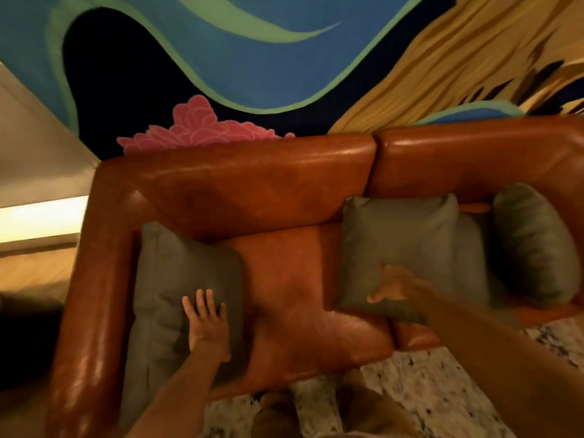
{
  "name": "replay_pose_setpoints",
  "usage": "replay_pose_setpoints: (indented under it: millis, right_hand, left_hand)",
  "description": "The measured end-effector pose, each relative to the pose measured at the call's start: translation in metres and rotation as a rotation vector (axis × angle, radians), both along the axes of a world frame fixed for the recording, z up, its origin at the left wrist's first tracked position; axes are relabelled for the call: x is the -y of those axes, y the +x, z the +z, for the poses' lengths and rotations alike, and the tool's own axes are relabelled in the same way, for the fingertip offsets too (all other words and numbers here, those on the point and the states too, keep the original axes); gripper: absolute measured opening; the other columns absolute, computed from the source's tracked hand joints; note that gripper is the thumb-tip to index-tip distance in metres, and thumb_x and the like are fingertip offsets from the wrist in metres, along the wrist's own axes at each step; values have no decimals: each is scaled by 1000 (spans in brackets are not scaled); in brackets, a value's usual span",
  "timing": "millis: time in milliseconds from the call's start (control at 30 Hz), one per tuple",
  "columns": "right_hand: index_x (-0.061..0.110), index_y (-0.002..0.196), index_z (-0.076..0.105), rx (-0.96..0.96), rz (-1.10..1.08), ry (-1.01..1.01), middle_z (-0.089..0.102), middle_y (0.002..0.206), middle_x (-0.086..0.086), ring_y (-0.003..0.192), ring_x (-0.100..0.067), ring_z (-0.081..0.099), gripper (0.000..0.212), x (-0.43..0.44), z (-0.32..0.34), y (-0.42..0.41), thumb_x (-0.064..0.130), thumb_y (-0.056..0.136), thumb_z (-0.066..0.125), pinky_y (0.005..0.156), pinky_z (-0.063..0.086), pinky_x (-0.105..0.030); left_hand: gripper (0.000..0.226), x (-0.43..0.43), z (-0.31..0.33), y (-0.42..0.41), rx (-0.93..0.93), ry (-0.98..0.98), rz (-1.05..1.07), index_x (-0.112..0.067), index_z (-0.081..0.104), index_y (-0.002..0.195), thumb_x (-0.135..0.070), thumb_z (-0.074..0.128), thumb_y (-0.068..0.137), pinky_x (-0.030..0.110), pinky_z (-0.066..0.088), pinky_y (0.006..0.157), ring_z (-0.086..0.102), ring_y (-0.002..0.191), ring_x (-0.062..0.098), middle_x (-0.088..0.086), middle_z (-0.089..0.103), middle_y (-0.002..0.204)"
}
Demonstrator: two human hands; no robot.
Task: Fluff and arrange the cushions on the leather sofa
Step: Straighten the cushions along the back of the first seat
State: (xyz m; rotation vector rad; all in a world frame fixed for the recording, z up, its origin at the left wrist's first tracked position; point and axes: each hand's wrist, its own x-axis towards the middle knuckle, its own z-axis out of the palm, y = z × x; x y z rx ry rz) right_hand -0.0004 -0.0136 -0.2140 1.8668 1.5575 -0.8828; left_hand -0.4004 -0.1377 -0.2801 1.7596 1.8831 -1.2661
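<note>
Leather sofa [284, 191] | left hand [207, 324] spread flat on left cushion [164, 279] | right hand [395, 284] gripping middle cushion [401, 241]

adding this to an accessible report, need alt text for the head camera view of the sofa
A person leans over a brown leather sofa, the left hand flat and open on a grey cushion by the armrest, the right hand on the lower edge of a second grey cushion. A third cushion stands further right, below a colourful mural.
</note>
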Motion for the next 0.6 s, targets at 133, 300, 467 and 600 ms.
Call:
replay_pose_setpoints:
  millis: [133,300,467,600]
  right_hand:
    - [7,165,28,-50,-118,10,45,163,-16,147,-34,48,138,-3,-1,52,80,62,81,117,41,-37]
    - [14,166,30,-80,-177,151,47,159,-13,143,-37,50,120,-16,-32,132,67,70,79,117,44,-44]
    - [8,167,23,-75,-345,177,39,164,-18,146,-40,45,121,-20,-48,208,57,76,86,118,44,-47]
    - [2,164,34,-116,-483,57,33,169,-19,150,-37,43,105,-9,-33,238,46,85,87,117,41,-36]
  left_hand:
    - [106,-15,8,59,83,29,138,-17,6,164,-75,50,87,78,-7,115,-5,154,53,29,-3,169]
    - [92,-38,35,164,304,44,240,-17,17,164,-68,47,94,67,-1,123,4,157,44,19,11,170]
    - [90,-52,30,262,622,14,436,-16,20,163,-63,55,95,48,7,128,15,157,34,15,17,170]
    - [94,-69,15,316,696,-10,486,-19,28,161,-68,59,88,48,18,127,26,154,33,12,28,167]
